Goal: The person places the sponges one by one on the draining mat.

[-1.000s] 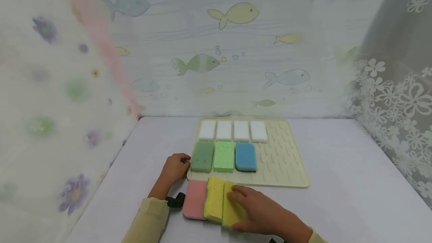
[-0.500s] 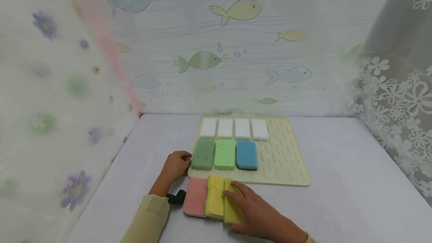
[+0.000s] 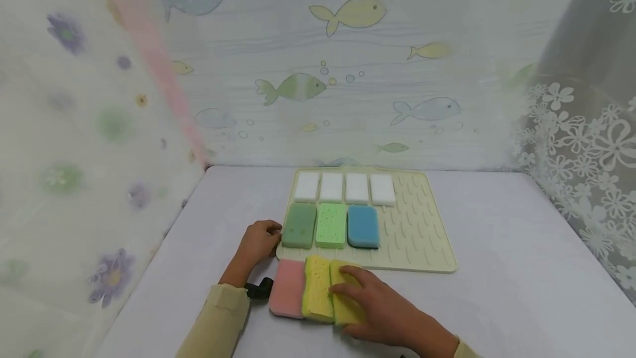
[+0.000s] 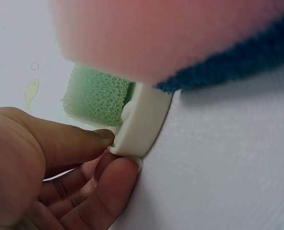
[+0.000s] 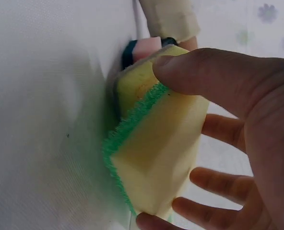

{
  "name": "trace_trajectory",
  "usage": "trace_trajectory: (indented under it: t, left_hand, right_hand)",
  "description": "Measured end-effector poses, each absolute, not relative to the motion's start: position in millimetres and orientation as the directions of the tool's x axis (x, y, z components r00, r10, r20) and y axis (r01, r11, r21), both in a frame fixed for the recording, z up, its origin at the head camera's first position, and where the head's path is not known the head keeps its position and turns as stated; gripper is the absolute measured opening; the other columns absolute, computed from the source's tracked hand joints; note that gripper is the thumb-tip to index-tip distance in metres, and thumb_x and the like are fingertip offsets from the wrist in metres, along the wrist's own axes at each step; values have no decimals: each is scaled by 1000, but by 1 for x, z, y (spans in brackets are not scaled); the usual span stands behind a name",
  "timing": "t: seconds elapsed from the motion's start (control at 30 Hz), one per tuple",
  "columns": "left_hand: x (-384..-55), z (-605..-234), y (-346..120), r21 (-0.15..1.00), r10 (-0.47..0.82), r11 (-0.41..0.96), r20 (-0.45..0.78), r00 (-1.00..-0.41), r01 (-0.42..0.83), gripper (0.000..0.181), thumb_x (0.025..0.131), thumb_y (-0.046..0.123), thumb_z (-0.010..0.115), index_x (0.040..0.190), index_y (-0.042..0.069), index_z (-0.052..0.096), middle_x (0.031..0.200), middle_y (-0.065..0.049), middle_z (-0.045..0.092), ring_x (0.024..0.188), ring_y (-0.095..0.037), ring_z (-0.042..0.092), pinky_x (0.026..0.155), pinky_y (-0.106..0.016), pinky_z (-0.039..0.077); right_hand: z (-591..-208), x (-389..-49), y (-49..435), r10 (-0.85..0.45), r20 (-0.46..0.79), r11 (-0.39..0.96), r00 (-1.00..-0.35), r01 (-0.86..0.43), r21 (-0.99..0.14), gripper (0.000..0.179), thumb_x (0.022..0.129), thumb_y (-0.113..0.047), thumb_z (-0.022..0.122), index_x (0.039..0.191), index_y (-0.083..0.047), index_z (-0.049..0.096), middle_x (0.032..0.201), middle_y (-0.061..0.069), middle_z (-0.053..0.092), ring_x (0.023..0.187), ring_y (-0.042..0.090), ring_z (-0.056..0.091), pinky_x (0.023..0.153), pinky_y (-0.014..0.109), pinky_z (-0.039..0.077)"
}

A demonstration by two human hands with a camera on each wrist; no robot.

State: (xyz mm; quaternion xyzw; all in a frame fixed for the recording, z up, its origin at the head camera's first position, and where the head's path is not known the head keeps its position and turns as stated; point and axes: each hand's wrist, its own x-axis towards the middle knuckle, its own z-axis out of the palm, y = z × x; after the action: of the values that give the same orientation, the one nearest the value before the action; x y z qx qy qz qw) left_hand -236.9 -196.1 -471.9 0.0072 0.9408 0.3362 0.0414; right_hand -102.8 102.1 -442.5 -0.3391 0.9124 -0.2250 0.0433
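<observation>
My left hand (image 3: pixel 260 242) pinches the left edge of a cream ridged drying mat (image 3: pixel 414 231), thumb above and fingers below in the left wrist view. Close by, a dark green sponge (image 3: pixel 300 226) lies on the mat. My right hand (image 3: pixel 385 308) holds a yellow sponge (image 3: pixel 344 309) with a green scouring layer (image 5: pixel 132 127) on the table in front of the mat. In the right wrist view its thumb is at one end, with the other fingers spread along it. A porous yellow sponge (image 3: pixel 318 291) lies beside it, then a pink sponge (image 3: pixel 288 289).
On the mat, several white sponges (image 3: pixel 332 188) form the back row. A light green sponge (image 3: pixel 331 226) and a blue sponge (image 3: pixel 363 226) sit in the front row. A black wrist mount (image 3: pixel 259 289) is beside the left sleeve. Patterned curtains (image 3: pixel 233 70) hang around the table.
The yellow sponge in my right hand has turned slightly and moved a little away from me, beside the porous yellow one. My left hand stays at the mat's edge. The head view has tilted slightly.
</observation>
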Motion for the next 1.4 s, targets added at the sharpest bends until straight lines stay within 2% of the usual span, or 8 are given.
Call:
trace_trajectory:
  t: [0.37,0.73,1.0,1.23,1.4]
  left_hand:
    - [-237,-472,-196,642,54,767,-81,-995,-11,29,94,18,62,119,4,67,101,-8,69,77,-14,64,66,-31,52]
    - [-237,-471,-195,618,58,786,-54,-997,13,28,92,18,63,116,4,69,98,-7,70,80,-16,64,69,-34,52]
    - [-235,-470,-195,625,31,780,-81,-996,-27,28,93,17,61,116,4,68,99,-7,70,81,-16,64,69,-33,52]
    - [-236,-470,-194,648,23,760,-106,-994,-51,29,94,18,59,118,5,67,100,-7,69,78,-14,63,65,-30,52]
    - [-234,-468,-193,637,27,770,-81,-996,-31,28,94,16,59,117,4,67,98,-7,69,76,-14,62,65,-30,51]
  right_hand:
    - [-435,-104,110,-667,100,642,-739,-637,-428,50,82,-39,72,130,-34,57,147,3,43,130,25,48,99,46,48]
    - [-425,-109,119,-661,116,652,-741,-644,-400,50,81,-36,72,129,-31,58,143,1,47,130,23,49,99,46,48]
    - [-416,-111,126,-679,139,642,-721,-675,-364,52,83,-36,72,132,-30,56,142,1,48,128,21,50,96,44,50]
    - [-407,-116,134,-659,176,659,-732,-674,-334,53,81,-35,73,131,-32,55,141,0,48,129,19,50,98,42,49]
    - [-400,-122,141,-640,194,678,-744,-665,-313,54,80,-34,74,131,-30,56,142,0,48,131,20,49,99,42,49]
